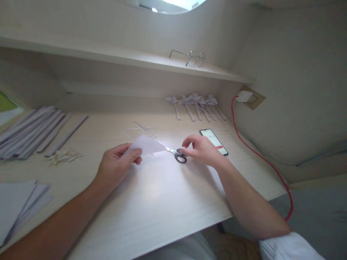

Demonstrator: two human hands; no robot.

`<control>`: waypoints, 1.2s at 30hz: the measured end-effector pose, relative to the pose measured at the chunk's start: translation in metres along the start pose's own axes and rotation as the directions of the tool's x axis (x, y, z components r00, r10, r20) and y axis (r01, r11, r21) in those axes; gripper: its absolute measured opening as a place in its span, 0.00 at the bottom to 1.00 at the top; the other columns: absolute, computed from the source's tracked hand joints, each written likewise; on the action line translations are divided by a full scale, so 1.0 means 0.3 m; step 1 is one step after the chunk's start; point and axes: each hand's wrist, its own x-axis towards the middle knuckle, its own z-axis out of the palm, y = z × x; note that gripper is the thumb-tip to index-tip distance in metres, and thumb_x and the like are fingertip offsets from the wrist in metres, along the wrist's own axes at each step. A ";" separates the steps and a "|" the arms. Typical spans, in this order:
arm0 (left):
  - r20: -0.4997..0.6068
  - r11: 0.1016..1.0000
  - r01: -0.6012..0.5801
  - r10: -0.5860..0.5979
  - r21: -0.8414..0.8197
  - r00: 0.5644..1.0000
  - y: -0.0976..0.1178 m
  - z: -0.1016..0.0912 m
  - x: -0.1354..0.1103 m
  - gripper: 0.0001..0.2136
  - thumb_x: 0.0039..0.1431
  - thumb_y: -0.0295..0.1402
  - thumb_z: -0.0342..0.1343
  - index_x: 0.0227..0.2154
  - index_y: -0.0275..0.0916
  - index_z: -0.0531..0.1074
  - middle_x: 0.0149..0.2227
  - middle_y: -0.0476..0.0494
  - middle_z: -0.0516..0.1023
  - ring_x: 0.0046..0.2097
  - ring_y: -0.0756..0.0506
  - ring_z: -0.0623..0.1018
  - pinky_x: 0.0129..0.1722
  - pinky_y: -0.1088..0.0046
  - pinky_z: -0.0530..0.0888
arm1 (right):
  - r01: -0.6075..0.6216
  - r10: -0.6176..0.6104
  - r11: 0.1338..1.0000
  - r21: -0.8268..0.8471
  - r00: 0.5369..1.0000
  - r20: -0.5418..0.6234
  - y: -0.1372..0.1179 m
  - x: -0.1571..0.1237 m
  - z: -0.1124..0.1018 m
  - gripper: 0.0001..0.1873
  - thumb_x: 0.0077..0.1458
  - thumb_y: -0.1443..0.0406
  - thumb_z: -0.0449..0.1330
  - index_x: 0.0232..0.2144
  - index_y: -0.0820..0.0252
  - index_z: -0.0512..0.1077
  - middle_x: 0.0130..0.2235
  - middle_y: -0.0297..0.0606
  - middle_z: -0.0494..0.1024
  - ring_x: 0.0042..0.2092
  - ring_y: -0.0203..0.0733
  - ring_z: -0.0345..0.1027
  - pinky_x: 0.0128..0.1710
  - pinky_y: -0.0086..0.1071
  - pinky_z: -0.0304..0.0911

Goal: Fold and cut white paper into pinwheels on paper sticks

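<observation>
My left hand (120,160) pinches a folded white sheet of paper (148,144) between thumb and fingers, above the desk. The paper narrows to a point on the right, where it meets the blades of the scissors (171,150). These scissors have black handle loops. My right hand (199,148) is at one loop, its thumb against the handle and its fingers curled above. The other loop shows free below the thumb. Thin paper offcuts (141,126) lie on the desk just beyond the folded sheet.
Rolled paper sticks (35,130) lie at the left, near small pale strips (65,156) and a stack of paper (18,202). Several paper pinwheels (193,103) rest at the back. A phone (215,141) lies beyond my right hand. Glasses (193,57) sit on the shelf; a red cable (255,153) hangs right.
</observation>
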 end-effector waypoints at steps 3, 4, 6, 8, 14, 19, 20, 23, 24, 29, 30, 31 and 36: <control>0.050 0.997 0.018 -0.014 -0.078 0.999 0.002 -0.004 -0.002 0.08 0.55 0.39 0.63 0.26 0.40 0.79 0.24 0.48 0.78 0.29 0.46 0.76 0.34 0.72 0.72 | -0.024 0.038 0.985 -0.171 0.996 0.076 0.018 -0.006 -0.007 0.06 0.50 0.61 0.68 0.30 0.57 0.81 0.35 0.39 0.82 0.35 0.43 0.71 0.31 0.31 0.54; 0.075 0.995 0.025 -0.017 -0.099 0.997 0.004 -0.005 -0.003 0.08 0.54 0.39 0.64 0.27 0.40 0.79 0.24 0.48 0.78 0.29 0.46 0.76 0.34 0.72 0.72 | -0.025 0.046 0.977 -0.211 0.994 0.095 0.019 -0.008 -0.002 0.06 0.49 0.61 0.68 0.30 0.57 0.81 0.35 0.40 0.82 0.35 0.44 0.71 0.31 0.32 0.54; 0.129 0.993 0.028 -0.013 -0.118 0.992 0.010 -0.008 -0.002 0.08 0.55 0.39 0.63 0.27 0.39 0.80 0.24 0.47 0.79 0.29 0.47 0.76 0.34 0.73 0.73 | -0.021 0.055 0.966 -0.257 0.990 0.126 0.017 -0.012 0.013 0.04 0.49 0.63 0.67 0.29 0.57 0.80 0.34 0.41 0.82 0.34 0.44 0.71 0.30 0.32 0.52; 0.181 0.991 0.032 -0.008 -0.133 0.983 0.015 -0.016 0.001 0.08 0.55 0.38 0.63 0.28 0.39 0.80 0.25 0.47 0.79 0.29 0.47 0.77 0.34 0.73 0.73 | -0.022 0.064 0.964 -0.266 0.987 0.150 0.015 -0.013 0.025 0.04 0.49 0.64 0.67 0.25 0.57 0.80 0.32 0.42 0.82 0.31 0.43 0.70 0.28 0.33 0.50; 0.226 0.971 0.066 -0.013 -0.228 0.974 0.012 -0.051 0.015 0.08 0.54 0.38 0.64 0.29 0.38 0.81 0.25 0.45 0.80 0.28 0.46 0.77 0.32 0.71 0.75 | -0.079 0.120 0.970 -0.232 0.978 0.170 0.037 -0.008 0.014 0.05 0.50 0.65 0.65 0.24 0.59 0.79 0.27 0.42 0.80 0.27 0.41 0.66 0.26 0.33 0.46; 0.257 0.966 0.080 -0.015 -0.247 0.966 -0.005 -0.073 0.019 0.07 0.56 0.37 0.64 0.30 0.39 0.81 0.26 0.45 0.80 0.29 0.46 0.78 0.32 0.72 0.76 | -0.138 0.158 0.986 -0.091 0.944 0.289 0.072 0.020 -0.002 0.08 0.52 0.64 0.61 0.26 0.60 0.80 0.24 0.36 0.79 0.24 0.38 0.66 0.23 0.31 0.50; 0.254 0.963 0.082 -0.015 -0.257 0.967 -0.008 -0.077 0.020 0.07 0.55 0.37 0.64 0.31 0.39 0.81 0.26 0.44 0.80 0.29 0.46 0.78 0.32 0.72 0.76 | -0.155 0.168 0.986 -0.067 0.937 0.306 0.078 0.025 -0.004 0.08 0.51 0.64 0.61 0.25 0.60 0.80 0.23 0.35 0.77 0.23 0.37 0.65 0.22 0.30 0.49; 0.235 0.960 0.079 -0.014 -0.270 0.972 -0.013 -0.088 0.020 0.07 0.54 0.36 0.65 0.31 0.39 0.81 0.26 0.45 0.80 0.28 0.47 0.77 0.31 0.72 0.75 | -0.204 0.200 0.979 -0.020 0.926 0.320 0.093 0.033 -0.005 0.08 0.46 0.64 0.64 0.20 0.61 0.78 0.18 0.33 0.73 0.19 0.35 0.59 0.20 0.30 0.46; 0.233 0.961 0.079 -0.015 -0.266 0.972 -0.013 -0.093 0.021 0.06 0.53 0.36 0.66 0.31 0.39 0.81 0.26 0.45 0.79 0.28 0.47 0.77 0.31 0.73 0.75 | -0.214 0.204 0.977 -0.003 0.926 0.318 0.095 0.033 -0.004 0.09 0.45 0.63 0.65 0.18 0.61 0.77 0.17 0.33 0.71 0.19 0.34 0.58 0.19 0.30 0.45; 0.184 0.967 0.053 -0.007 -0.249 0.983 -0.001 -0.119 0.025 0.06 0.52 0.35 0.66 0.29 0.39 0.81 0.24 0.47 0.78 0.27 0.48 0.76 0.29 0.74 0.73 | -0.240 0.160 0.946 0.219 0.931 0.330 0.064 0.028 0.015 0.12 0.49 0.58 0.66 0.28 0.62 0.81 0.24 0.36 0.78 0.23 0.34 0.61 0.22 0.29 0.52; 0.169 0.965 0.044 0.000 -0.258 0.986 0.002 -0.122 0.026 0.05 0.52 0.35 0.66 0.28 0.39 0.81 0.24 0.47 0.78 0.26 0.48 0.75 0.29 0.74 0.72 | -0.266 0.150 0.904 0.334 0.930 0.335 0.048 0.024 0.022 0.13 0.48 0.57 0.67 0.30 0.62 0.81 0.26 0.37 0.79 0.24 0.35 0.63 0.23 0.29 0.54; 0.156 0.963 0.034 0.008 -0.267 0.988 0.006 -0.125 0.026 0.05 0.52 0.35 0.66 0.28 0.39 0.80 0.24 0.47 0.78 0.26 0.48 0.75 0.29 0.74 0.72 | -0.290 0.136 0.843 0.452 0.930 0.343 0.031 0.019 0.029 0.13 0.46 0.57 0.69 0.29 0.61 0.80 0.26 0.36 0.78 0.25 0.35 0.63 0.25 0.29 0.56; 0.117 0.969 -0.017 0.048 -0.247 0.992 0.019 -0.130 0.025 0.06 0.52 0.34 0.66 0.23 0.39 0.79 0.22 0.47 0.76 0.27 0.49 0.73 0.28 0.74 0.69 | -0.319 0.052 0.687 0.652 0.917 0.395 -0.053 -0.017 0.064 0.16 0.40 0.59 0.74 0.22 0.59 0.71 0.22 0.28 0.70 0.24 0.32 0.59 0.24 0.27 0.53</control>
